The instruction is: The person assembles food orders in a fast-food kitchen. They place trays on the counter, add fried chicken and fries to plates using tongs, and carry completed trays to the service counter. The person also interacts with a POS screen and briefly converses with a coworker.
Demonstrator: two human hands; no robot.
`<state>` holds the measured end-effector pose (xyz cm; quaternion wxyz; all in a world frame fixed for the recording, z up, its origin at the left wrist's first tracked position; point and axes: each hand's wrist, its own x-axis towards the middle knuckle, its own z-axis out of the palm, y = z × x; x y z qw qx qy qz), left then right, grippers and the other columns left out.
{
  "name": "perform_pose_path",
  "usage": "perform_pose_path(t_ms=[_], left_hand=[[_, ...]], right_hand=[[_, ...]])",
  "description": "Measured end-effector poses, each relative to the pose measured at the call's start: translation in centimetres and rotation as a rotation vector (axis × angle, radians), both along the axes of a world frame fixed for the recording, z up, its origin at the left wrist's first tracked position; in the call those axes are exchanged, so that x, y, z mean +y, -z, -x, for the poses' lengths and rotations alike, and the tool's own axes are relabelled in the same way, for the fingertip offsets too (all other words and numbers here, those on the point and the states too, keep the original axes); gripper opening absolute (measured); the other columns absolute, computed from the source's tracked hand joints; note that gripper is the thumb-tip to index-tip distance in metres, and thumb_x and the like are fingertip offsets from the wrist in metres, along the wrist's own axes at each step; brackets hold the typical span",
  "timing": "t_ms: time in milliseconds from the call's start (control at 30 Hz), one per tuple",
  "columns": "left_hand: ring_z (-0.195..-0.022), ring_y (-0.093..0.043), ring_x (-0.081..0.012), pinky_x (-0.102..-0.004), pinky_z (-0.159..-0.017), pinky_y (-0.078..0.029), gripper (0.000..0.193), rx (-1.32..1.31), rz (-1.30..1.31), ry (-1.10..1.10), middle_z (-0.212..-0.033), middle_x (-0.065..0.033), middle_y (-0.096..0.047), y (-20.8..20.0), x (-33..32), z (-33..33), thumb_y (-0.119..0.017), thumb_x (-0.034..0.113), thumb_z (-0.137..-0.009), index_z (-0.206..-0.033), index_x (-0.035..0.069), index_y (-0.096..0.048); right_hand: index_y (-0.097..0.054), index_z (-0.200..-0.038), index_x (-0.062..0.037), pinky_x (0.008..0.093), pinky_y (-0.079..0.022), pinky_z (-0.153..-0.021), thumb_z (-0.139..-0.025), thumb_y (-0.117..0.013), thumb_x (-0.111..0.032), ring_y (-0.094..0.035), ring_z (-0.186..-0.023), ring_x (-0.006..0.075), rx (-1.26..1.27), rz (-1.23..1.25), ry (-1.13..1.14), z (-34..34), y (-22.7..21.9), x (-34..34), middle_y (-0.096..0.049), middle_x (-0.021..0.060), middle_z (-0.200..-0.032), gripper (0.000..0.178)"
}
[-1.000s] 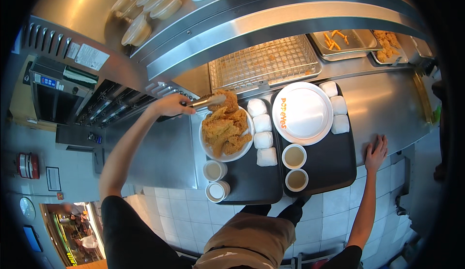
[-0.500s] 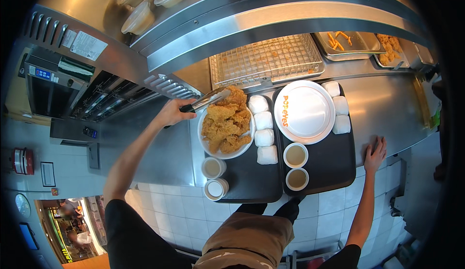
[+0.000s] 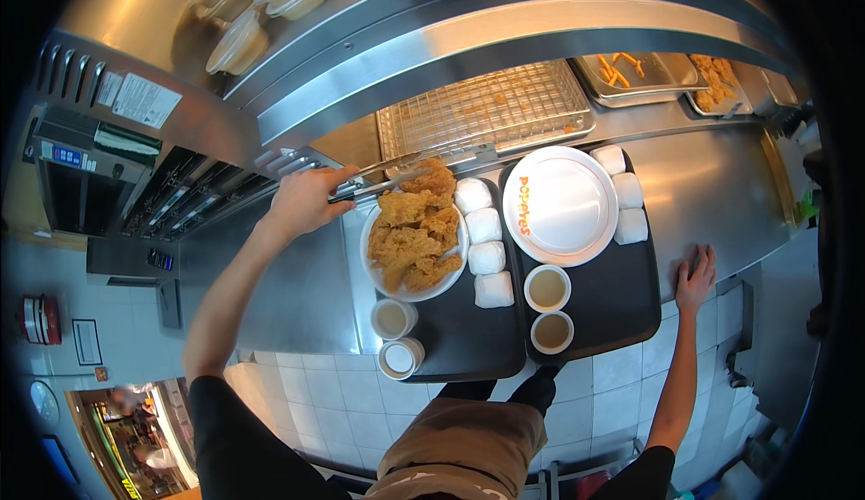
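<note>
Metal surface bearing two black trays that seem to jut past its front edge; a bump could shift them. Plate at the left tray's far-left corner, heaped with fried chicken; pieces may topple if the tongs slip. Left hand clamped on the tongs; right hand empty, fingers loosely apart near the front edge. Cups could spill if jolted.

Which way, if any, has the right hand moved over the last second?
No. Judged against the counter and the right-hand tray, the right hand rests at the same front-edge spot, no clear shift.
</note>
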<state>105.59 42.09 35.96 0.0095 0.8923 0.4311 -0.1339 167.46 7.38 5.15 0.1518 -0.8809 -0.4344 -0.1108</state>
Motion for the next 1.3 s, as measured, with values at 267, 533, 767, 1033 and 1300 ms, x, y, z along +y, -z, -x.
perform_pose_path(t_ms=[267, 533, 767, 1033, 1300], left_hand=[[-0.089, -0.069, -0.0313, -0.0405, -0.072, -0.055, 0.044, 0.45, -0.141, 0.109, -0.092, -0.0157, -0.068, -1.5, -3.9, -13.1, -0.071, 0.026, -0.08, -0.114, -0.001, -0.06], [-0.098, -0.067, -0.0383, -0.0485, -0.086, -0.053, 0.051, 0.398, -0.008, -0.245, -0.101, -0.0197, -0.07, -4.4, -6.6, -11.7, -0.072, 0.036, -0.078, -0.113, 0.0, -0.06], [-0.094, -0.069, -0.0312, -0.045, -0.079, -0.055, 0.056, 0.471, -0.167, -0.138, -0.11, -0.0123, -0.067, -3.1, -8.0, -6.9, -0.076, 0.025, -0.075, -0.125, 0.012, -0.055], [-0.091, -0.07, -0.0282, -0.0409, -0.074, -0.056, 0.037, 0.625, -0.071, -0.062, -0.099, -0.0085, -0.071, -1.3, -5.5, -6.6, -0.064, 0.013, -0.079, -0.116, 0.016, -0.064], [-0.094, -0.069, -0.0309, -0.0425, -0.073, -0.055, 0.041, 0.545, -0.025, -0.145, -0.099, -0.012, -0.071, -6.7, -6.7, -6.2, -0.069, 0.022, -0.079, -0.119, 0.015, -0.065]], right_hand=[[-0.046, -0.14, -0.0145, 0.0501, -0.016, -0.118, -0.093, -0.052, -0.038, -0.025, -0.146, 0.0297, -0.02, -0.012, 0.01, 0.1, 0.1, -0.1, -0.035, 0.0113, -0.154, 0.052], [-0.047, -0.139, -0.0144, 0.0519, -0.017, -0.117, -0.092, -0.054, -0.037, -0.026, -0.145, 0.0309, 0.021, -0.077, 0.005, 0.5, -0.8, 0.0, -0.035, 0.0129, -0.153, 0.052], [-0.047, -0.139, -0.0109, 0.0522, -0.015, -0.117, -0.092, -0.054, -0.036, -0.023, -0.146, 0.0327, 0.088, -0.086, -0.003, 0.8, -2.2, 0.1, -0.033, 0.0163, -0.154, 0.055], [-0.046, -0.14, -0.0114, 0.0524, -0.014, -0.117, -0.09, -0.055, -0.036, -0.022, -0.146, 0.0322, 0.072, -0.068, -0.028, 0.8, -2.4, 0.0, -0.033, 0.016, -0.154, 0.056], [-0.046, -0.139, -0.0126, 0.0532, -0.015, -0.117, -0.091, -0.056, -0.037, -0.025, -0.145, 0.0326, 0.045, -0.052, -0.032, 0.7, -1.9, 0.2, -0.034, 0.0137, -0.154, 0.055]])
